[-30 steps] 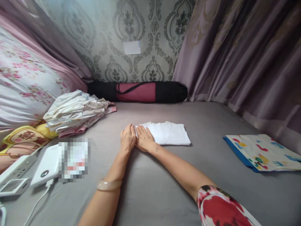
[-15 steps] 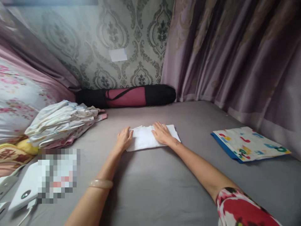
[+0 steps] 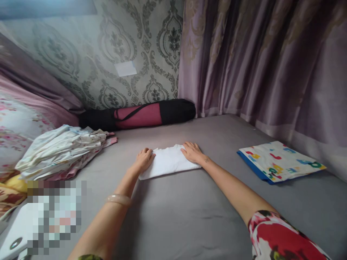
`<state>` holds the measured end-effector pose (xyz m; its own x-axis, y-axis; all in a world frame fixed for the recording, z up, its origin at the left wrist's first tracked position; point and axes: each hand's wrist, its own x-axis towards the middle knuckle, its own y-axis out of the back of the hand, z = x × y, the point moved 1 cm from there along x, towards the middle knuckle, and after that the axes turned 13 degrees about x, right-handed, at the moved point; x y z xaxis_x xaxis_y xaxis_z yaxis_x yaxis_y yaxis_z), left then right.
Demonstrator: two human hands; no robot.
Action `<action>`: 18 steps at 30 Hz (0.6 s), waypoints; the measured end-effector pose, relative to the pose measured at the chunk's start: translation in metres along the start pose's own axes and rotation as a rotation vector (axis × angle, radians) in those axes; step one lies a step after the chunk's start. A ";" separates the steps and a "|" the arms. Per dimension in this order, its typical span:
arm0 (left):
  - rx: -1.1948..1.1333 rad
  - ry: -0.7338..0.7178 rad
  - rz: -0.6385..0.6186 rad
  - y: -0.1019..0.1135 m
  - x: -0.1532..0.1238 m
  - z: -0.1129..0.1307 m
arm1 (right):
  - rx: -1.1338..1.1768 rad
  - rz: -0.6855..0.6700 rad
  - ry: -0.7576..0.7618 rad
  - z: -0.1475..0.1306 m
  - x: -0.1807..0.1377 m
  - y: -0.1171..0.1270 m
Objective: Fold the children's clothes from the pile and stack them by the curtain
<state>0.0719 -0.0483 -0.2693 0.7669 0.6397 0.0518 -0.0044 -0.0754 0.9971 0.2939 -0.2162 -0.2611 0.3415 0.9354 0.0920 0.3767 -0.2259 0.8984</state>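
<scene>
A folded white cloth [image 3: 168,165] lies flat on the grey bed sheet [image 3: 189,213] in the middle of the view. My left hand [image 3: 143,160] rests at the cloth's left end, fingers curled onto its edge. My right hand [image 3: 193,151] lies flat on the cloth's right end, fingers spread. Both hands press the cloth against the bed; neither lifts it. A pale bangle [image 3: 118,199] sits on my left wrist.
A pile of folded floral laundry [image 3: 62,150] lies at the left, by a floral pillow [image 3: 18,126]. A black-and-maroon rolled bag [image 3: 141,115] lies along the patterned wall. A folded colourful cloth [image 3: 279,160] sits at the right, near purple curtains [image 3: 265,65]. A white device [image 3: 13,238] is at the lower left.
My hands, together at the cloth's left edge a second ago, have parted: the right slid across to the right end, the left stayed at the left end. The view shifted left.
</scene>
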 end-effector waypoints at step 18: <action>-0.040 0.087 -0.094 0.014 0.008 0.008 | -0.039 -0.090 0.002 -0.011 0.009 0.018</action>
<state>0.0834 -0.0501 -0.2555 0.7068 0.7063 -0.0395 0.0380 0.0179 0.9991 0.2947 -0.2088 -0.2396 0.3066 0.9518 0.0112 0.3717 -0.1305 0.9191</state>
